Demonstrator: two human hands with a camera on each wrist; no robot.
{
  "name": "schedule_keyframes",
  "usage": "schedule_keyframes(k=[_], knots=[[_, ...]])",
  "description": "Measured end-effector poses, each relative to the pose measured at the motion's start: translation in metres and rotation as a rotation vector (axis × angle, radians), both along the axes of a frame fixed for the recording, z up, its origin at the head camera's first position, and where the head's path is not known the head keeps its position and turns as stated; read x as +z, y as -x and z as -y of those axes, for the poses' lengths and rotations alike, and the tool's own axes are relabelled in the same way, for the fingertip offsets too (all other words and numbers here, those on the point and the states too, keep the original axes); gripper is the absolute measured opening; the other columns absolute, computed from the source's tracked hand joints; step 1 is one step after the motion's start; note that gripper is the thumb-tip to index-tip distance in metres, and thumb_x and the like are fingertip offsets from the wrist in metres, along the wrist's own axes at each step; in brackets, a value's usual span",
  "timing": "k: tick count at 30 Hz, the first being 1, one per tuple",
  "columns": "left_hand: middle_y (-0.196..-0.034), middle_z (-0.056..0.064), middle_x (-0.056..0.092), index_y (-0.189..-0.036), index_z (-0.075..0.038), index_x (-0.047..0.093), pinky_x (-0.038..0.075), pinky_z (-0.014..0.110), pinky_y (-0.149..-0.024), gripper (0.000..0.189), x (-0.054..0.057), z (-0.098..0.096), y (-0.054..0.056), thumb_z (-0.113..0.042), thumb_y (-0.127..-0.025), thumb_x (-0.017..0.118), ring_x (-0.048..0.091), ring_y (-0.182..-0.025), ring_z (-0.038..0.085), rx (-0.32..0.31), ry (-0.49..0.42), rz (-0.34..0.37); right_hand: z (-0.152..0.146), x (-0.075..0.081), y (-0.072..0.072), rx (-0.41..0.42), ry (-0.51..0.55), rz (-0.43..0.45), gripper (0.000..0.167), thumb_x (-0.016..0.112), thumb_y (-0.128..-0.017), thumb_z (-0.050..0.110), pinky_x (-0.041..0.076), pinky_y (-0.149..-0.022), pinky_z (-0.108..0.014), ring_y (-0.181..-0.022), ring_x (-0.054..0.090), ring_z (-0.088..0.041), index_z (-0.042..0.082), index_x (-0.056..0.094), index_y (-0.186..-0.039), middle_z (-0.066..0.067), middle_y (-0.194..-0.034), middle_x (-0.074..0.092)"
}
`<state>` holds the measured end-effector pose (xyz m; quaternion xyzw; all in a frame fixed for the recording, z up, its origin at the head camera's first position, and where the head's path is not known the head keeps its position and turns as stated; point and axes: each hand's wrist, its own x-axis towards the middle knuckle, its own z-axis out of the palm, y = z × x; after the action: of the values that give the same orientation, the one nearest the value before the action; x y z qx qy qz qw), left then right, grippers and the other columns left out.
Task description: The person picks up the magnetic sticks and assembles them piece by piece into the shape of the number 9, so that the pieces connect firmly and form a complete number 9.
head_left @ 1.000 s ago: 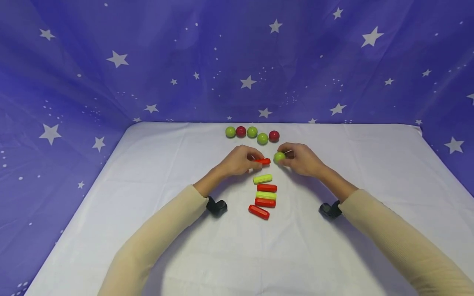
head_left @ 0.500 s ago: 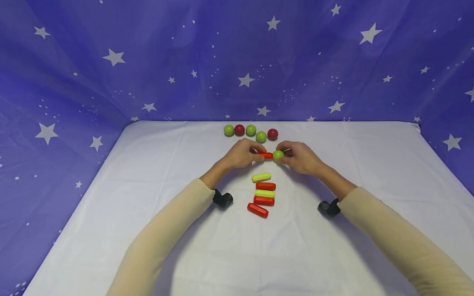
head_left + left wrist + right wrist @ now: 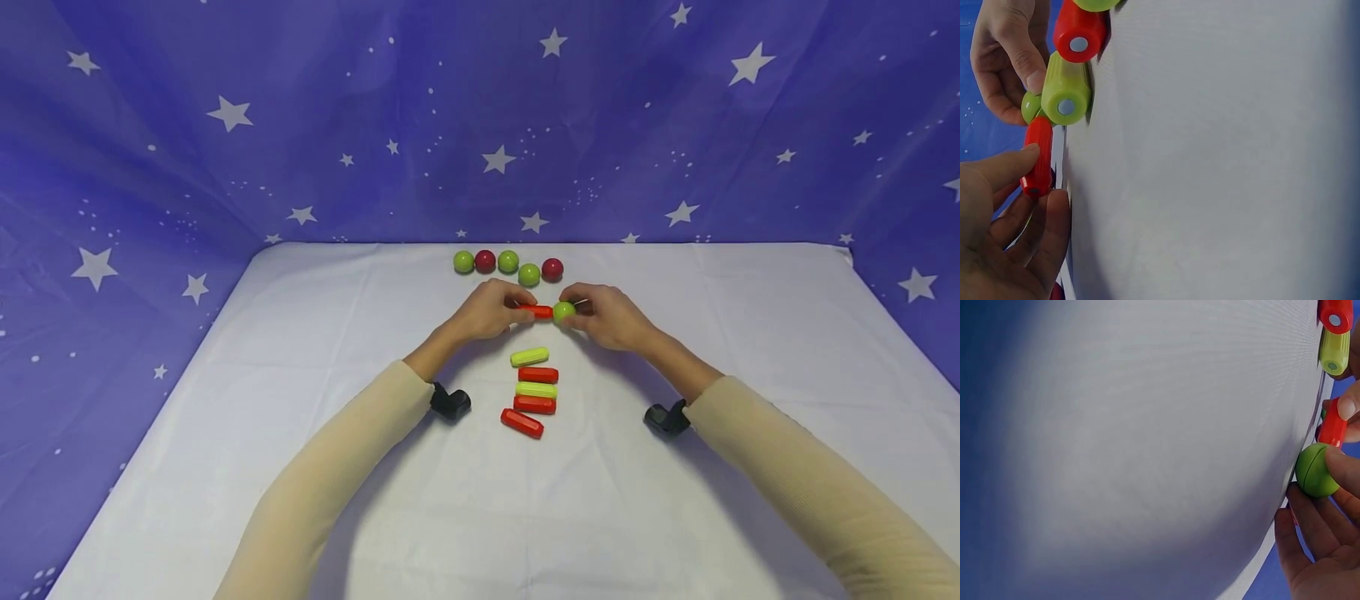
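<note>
Toward the white cloth's (image 3: 330, 308) far side, left hand (image 3: 486, 312) pinches a red rod (image 3: 542, 312). Five balls (image 3: 507, 262) sit behind, five loose rods (image 3: 536, 390) lie in front. Red rod's free end touches a green ball (image 3: 564, 312), gripped by right hand (image 3: 613, 318), thumb and fingers.

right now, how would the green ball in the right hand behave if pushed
Once released, the green ball would likely roll readily, being round. Its glossy highlight suggests a smooth, perhaps slippery surface. It looks stiff: no dent shows where the right hand pinches it.
</note>
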<state>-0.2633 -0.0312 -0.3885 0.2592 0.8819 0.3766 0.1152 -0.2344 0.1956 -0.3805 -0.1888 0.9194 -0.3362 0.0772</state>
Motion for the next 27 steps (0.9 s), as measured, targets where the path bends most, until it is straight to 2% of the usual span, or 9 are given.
schedule_keyframes(k=[5,12,20,27], knots=[[-0.106,0.003,0.070,-0.116,-0.009,0.073,0.050,0.024,-0.071,0.024,-0.0026,-0.0004,-0.0002,-0.017,-0.094,0.070,0.058,-0.084,0.017,-0.001,0.014,-0.016,-0.0005,-0.0017,-0.0010,0.017,0.008,-0.007,0.032,0.069,-0.092,0.003,0.048,-0.099,-0.049,-0.112,0.062,-0.037,-0.003,0.062,-0.122,-0.018,-0.119,0.064],[-0.101,0.003,0.070,-0.114,-0.008,0.073,0.052,0.025,-0.063,0.023,-0.0019,-0.0001,-0.0010,-0.016,-0.092,0.071,0.060,-0.075,0.018,0.003,-0.019,0.002,0.0001,0.0001,-0.0004,0.020,0.004,-0.019,0.031,0.068,-0.091,0.003,0.049,-0.098,-0.048,-0.110,0.062,-0.036,-0.003,0.062,-0.122,-0.018,-0.118,0.064],[-0.100,0.003,0.071,-0.111,-0.008,0.074,0.052,0.026,-0.061,0.022,-0.0017,-0.0004,0.0000,-0.016,-0.091,0.073,0.060,-0.075,0.018,0.018,-0.037,-0.001,-0.0008,0.0019,0.0020,0.020,0.001,0.001,0.034,0.068,-0.093,0.004,0.048,-0.100,-0.047,-0.113,0.061,-0.036,-0.004,0.060,-0.124,-0.019,-0.121,0.063],[-0.102,0.004,0.071,-0.113,-0.007,0.073,0.053,0.025,-0.063,0.023,-0.0039,-0.0019,-0.0010,-0.016,-0.091,0.073,0.061,-0.083,0.018,0.016,-0.039,-0.005,-0.0013,0.0007,-0.0002,0.007,0.004,0.013,0.033,0.068,-0.092,0.003,0.048,-0.100,-0.047,-0.113,0.061,-0.035,-0.003,0.060,-0.124,-0.018,-0.120,0.063]])
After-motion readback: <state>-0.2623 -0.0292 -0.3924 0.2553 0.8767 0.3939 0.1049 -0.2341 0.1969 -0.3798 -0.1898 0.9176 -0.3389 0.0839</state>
